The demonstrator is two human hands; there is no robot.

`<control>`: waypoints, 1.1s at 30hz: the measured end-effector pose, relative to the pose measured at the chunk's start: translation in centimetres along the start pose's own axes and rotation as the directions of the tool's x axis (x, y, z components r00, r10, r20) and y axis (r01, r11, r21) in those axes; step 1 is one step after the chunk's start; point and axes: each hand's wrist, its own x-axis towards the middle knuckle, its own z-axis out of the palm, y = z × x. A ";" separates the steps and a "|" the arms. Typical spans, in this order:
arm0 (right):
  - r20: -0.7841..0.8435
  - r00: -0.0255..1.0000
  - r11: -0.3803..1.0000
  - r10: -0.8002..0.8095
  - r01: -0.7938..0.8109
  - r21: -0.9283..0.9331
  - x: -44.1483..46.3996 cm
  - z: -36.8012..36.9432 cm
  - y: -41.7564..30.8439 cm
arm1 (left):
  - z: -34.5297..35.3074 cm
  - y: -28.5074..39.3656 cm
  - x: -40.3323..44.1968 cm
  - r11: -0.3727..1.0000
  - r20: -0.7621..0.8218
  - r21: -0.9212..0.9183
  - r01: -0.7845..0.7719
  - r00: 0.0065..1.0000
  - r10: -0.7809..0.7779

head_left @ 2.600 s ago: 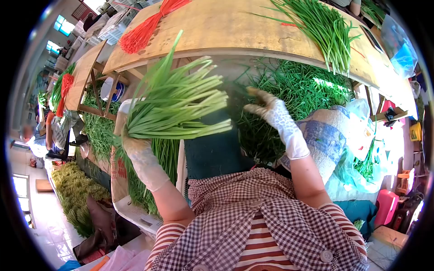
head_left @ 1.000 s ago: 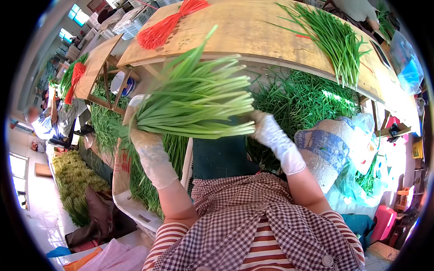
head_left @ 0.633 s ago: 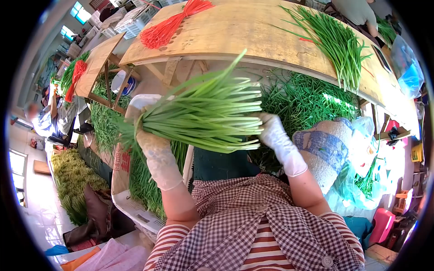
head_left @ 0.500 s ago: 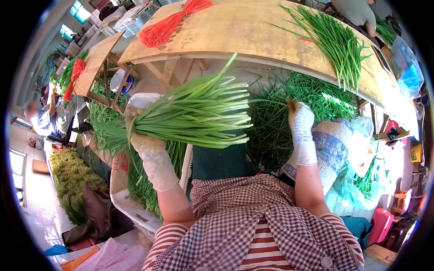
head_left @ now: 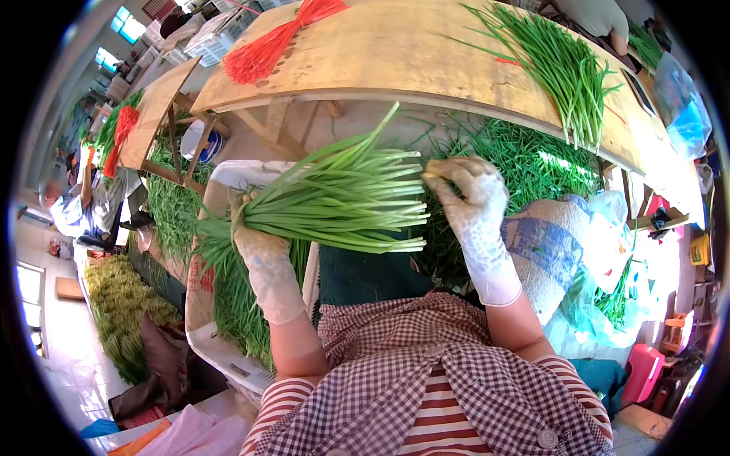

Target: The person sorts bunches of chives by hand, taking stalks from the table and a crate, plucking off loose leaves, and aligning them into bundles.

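My left hand (head_left: 268,262), in a whitish glove, is closed around a fanned bunch of garlic chives (head_left: 342,201). The pale stalk ends point right, and the dark leaves hang down behind the hand. My right hand (head_left: 473,194), gloved too, is beside the pale ends with thumb and fingers pinched together. Whatever lies between those fingertips is too small to make out. Below my left hand stands a white crate (head_left: 220,346) with more chives in it. Loose green leaves (head_left: 517,163) are heaped behind my right hand.
Across the front runs a wooden table (head_left: 411,57) bearing red ties (head_left: 266,53) and another pile of chives (head_left: 559,80). A stuffed white and blue sack (head_left: 544,243) sits at the right. Another person (head_left: 80,201) works at far left, and one more sits behind the table.
My right hand has come left and a little up, from out at the right with a thin leaf trailing from it, to the stalk ends. My left hand and the bunch have shifted slightly right.
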 end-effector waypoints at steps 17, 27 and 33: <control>0.498 0.817 0.939 0.289 -0.343 0.018 -1.3 -1.3 1.9 | 0.9 0.0 -0.4 0.990 0.119 0.000 0.142 0.983 -0.141; 0.620 0.723 0.642 0.306 -0.637 0.426 -0.2 -1.0 1.3 | -1.9 0.1 1.1 0.970 0.221 0.016 0.242 0.945 -0.240; 0.693 0.573 0.353 0.437 -0.818 0.454 -1.1 0.5 -0.1 | -1.5 -0.1 0.4 0.966 0.232 -0.002 0.257 0.940 -0.249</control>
